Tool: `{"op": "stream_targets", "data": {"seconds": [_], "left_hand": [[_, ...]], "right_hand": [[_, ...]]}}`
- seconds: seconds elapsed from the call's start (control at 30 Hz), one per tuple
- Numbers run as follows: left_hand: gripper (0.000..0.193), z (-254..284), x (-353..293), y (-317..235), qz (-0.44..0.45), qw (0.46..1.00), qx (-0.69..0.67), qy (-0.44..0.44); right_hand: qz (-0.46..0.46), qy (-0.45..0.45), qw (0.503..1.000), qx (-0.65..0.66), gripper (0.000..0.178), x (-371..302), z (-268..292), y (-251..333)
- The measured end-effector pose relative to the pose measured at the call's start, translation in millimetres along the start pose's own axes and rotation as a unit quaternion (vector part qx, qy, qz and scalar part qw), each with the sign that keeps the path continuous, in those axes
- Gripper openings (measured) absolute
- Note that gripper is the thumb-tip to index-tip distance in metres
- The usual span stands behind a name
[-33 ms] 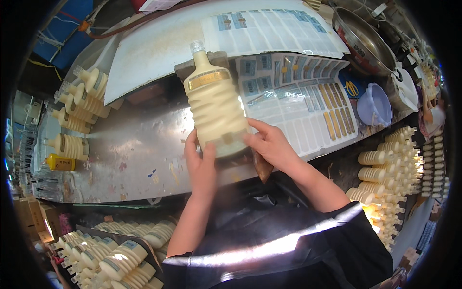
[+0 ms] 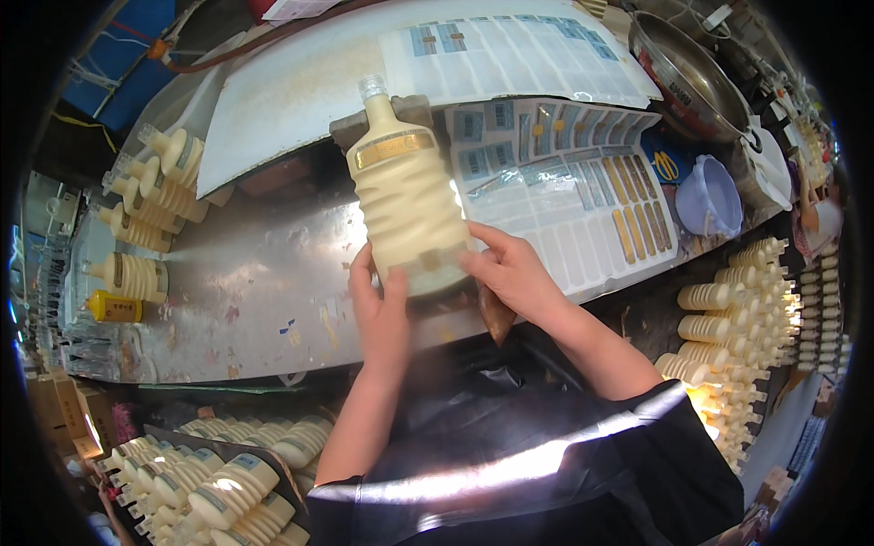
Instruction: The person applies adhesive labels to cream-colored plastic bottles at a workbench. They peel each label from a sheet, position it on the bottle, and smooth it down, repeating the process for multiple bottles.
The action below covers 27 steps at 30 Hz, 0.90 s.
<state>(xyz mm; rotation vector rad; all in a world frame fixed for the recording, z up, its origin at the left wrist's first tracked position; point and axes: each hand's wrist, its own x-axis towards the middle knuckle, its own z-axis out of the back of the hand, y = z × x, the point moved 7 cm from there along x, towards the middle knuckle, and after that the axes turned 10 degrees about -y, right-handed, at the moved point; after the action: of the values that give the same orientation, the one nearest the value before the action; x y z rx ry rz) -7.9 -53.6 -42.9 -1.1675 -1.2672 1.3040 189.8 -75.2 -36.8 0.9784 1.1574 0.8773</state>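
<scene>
A cream bottle [image 2: 408, 205] with wavy sides lies tilted over the metal table [image 2: 246, 300], its clear neck pointing away from me. A gold band label [image 2: 393, 151] crosses its shoulder, and a pale label [image 2: 437, 269] shows near the base. My left hand [image 2: 379, 296] is closed on the lower left edge of the bottle, thumb on the front. At the lower right edge my right hand [image 2: 510, 273] grips it between thumb and fingers. Behind the bottle's shoulder sits a brown block [image 2: 415, 111]. Sheets of gold and blue labels [image 2: 564, 196] lie to the right.
Several cream bottles [image 2: 150, 209] lie at the table's left, beside a small yellow bottle [image 2: 116, 307]. A lavender bucket [image 2: 708, 200] and a large metal pan [image 2: 683, 77] stand at the right. More bottles fill racks at lower left [image 2: 223, 487] and right [image 2: 715, 328].
</scene>
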Motion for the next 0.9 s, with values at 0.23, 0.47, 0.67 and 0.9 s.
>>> {"op": "stream_targets", "data": {"seconds": [0.23, 0.47, 0.67, 0.9], "left_hand": [[0.055, -2.3, -1.3, 2.5, 0.025, 0.997, -0.078, 0.003], [0.058, -4.6, -0.8, -6.2, 0.032, 0.996, -0.079, -0.011], [0.057, 1.5, 1.0, -8.7, 0.037, 0.995, -0.090, -0.004], [0.063, 4.0, -2.4, -7.3, 0.042, 0.996, -0.073, -0.018]], "right_hand": [[-0.014, 0.018, 0.999, 0.039, 0.055, -0.5, 0.2, 0.1], [0.008, -0.010, 0.999, 0.044, 0.047, -0.7, 3.1, 0.4], [0.167, -0.060, 0.984, 0.019, 0.021, -11.6, 24.2, 50.8], [0.462, -0.149, 0.828, -0.282, 0.027, -36.0, -0.7, 108.0]]}}
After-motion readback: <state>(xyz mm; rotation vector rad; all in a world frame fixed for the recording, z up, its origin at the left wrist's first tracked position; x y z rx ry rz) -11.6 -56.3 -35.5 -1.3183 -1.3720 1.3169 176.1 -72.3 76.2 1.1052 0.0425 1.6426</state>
